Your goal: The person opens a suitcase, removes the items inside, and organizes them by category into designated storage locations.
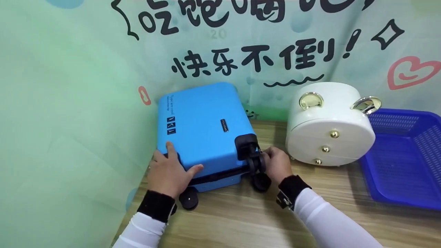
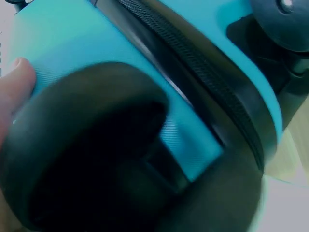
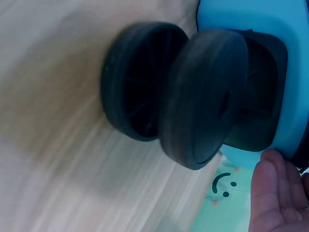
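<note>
A bright blue suitcase lies on the wooden table, its wheeled end facing me. My left hand rests with fingers spread on the shell's near left corner, above a black wheel. Its thumb lies on the end face, below which the black zipper band runs. At the near right corner, my right hand reaches behind the twin wheels. Its fingers touch the shell edge beside the zipper; whether they pinch a zipper pull I cannot tell.
Right of the suitcase stands a white round-fronted case with gold ear-like rings and gold knobs. A blue plastic basket is behind and right of it. A green printed cloth hangs along the back and left.
</note>
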Demonstrator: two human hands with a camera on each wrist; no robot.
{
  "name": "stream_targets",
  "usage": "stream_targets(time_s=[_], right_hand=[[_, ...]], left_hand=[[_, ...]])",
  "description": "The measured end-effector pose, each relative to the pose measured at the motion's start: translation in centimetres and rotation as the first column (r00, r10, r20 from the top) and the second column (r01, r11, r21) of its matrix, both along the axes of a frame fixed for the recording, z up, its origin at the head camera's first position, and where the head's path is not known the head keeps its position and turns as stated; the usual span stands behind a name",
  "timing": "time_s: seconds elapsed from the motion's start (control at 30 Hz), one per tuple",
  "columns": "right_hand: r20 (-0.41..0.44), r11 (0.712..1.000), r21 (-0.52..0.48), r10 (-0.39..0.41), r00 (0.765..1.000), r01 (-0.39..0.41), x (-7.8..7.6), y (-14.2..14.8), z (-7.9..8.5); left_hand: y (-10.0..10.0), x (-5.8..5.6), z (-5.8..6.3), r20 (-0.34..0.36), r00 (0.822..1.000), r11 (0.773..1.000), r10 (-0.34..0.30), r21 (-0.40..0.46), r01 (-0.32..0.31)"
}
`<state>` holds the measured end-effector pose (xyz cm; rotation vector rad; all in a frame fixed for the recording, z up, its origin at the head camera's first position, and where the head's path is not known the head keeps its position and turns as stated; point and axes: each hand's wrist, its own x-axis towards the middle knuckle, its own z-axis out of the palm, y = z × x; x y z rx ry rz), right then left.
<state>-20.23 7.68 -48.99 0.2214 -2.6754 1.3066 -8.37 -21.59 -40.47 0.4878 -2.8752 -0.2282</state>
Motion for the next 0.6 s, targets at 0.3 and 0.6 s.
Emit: stream_targets(time_s=[0.3,0.6], right_hand=[[0.024,0.999,-0.049,-0.014,1.0,0.015,2.8,-0.2,-0.3],[0.058,0.996,-0.072,-0.046,0.997,0.05,2.6,-0.7,-0.8]], left_hand=[[0.4,-0.2,0.4,0.007,1.0,1.0,0.011,-0.008,-0.011],[0.9,0.0,0.1,-0.002,1.0,0.999,0.007,-0.032,-0.007]])
